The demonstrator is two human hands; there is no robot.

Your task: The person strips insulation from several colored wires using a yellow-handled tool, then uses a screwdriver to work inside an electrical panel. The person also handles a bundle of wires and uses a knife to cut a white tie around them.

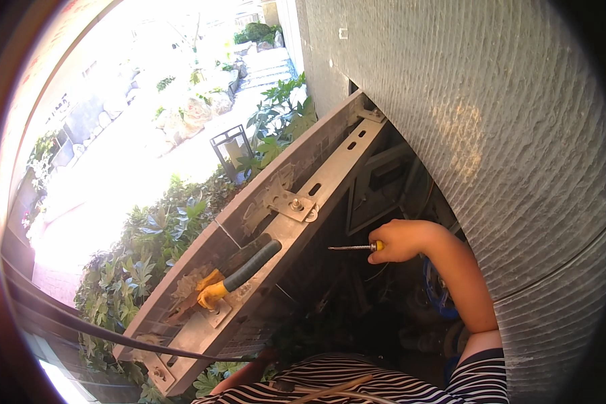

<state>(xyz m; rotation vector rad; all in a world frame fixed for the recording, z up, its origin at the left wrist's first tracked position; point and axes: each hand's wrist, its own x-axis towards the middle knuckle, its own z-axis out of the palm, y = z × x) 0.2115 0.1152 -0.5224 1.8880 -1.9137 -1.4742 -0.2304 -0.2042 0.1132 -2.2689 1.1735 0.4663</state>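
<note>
Yellow-handled screwdriver (354, 248) sits gripped in the right hand (398, 241), fingers wrapped tight round the handle, its shaft pointing left toward a slotted metal rail (316, 195). On the rail lies a yellow-and-black wrench (239, 275). Left hand is out of sight.

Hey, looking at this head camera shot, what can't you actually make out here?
Head view only:
- Left hand: hidden below the striped shirt; only a bit of forearm shows.
- Right hand: fingers wrap the screwdriver handle, hiding most of it.
- Screwdriver tip: too small to tell its type.
- Space under the metal rail: deep shadow hides its contents.
- Garden: overexposed, detail washed out.
</note>
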